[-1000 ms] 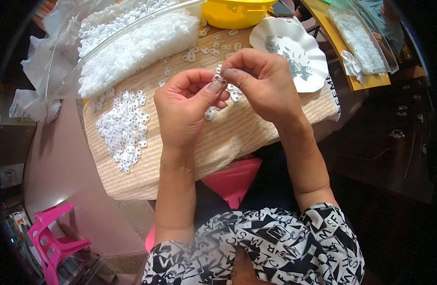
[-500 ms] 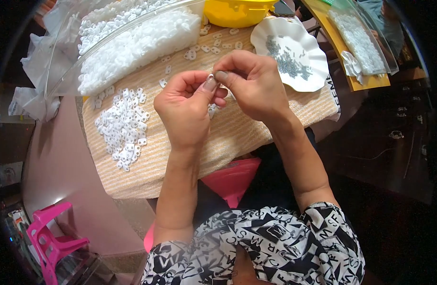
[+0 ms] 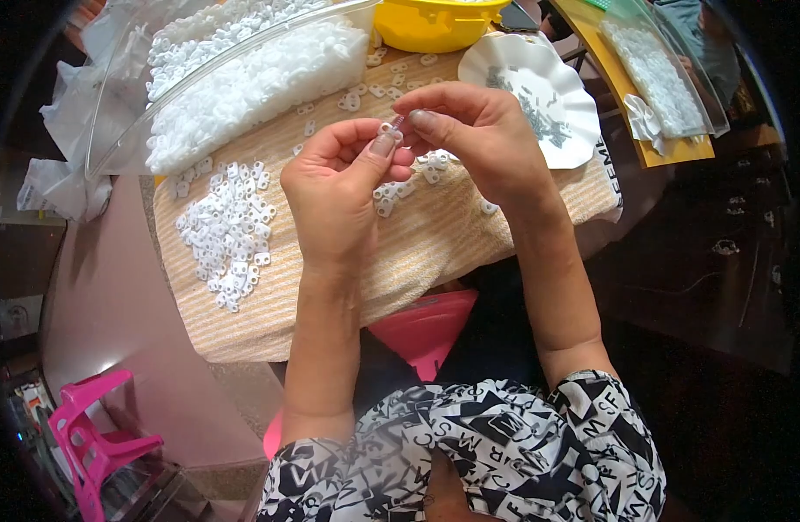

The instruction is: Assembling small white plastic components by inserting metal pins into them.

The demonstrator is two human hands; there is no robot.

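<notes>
A small white plastic piece with holes [image 3: 388, 131] is pinched between thumb and fingers of my left hand [image 3: 335, 187]. My right hand [image 3: 491, 139] meets it there, thumb and index finger closed around the end of a tiny grey rod [image 3: 399, 121], which touches the white piece. Whether the rod sits in a hole is too small to tell. Beneath and between my hands lie several more white pieces [image 3: 385, 198] on a striped cloth [image 3: 330, 326]. To the left a large heap of similar white pieces [image 3: 226, 230] is spread out.
A clear bin [image 3: 243, 104] full of white pieces fills the back left. Beside it stands a yellow basin [image 3: 435, 26]. A wavy-rimmed white plate [image 3: 578, 109] holds grey rods at the right. Farther right is another clear container [image 3: 661, 78]; a pink stool [image 3: 95, 435] stands lower left.
My right hand has shifted slightly right and drawn its fingers back a little, so the white piece and grey rod show more. My left hand stays nearly in place.
</notes>
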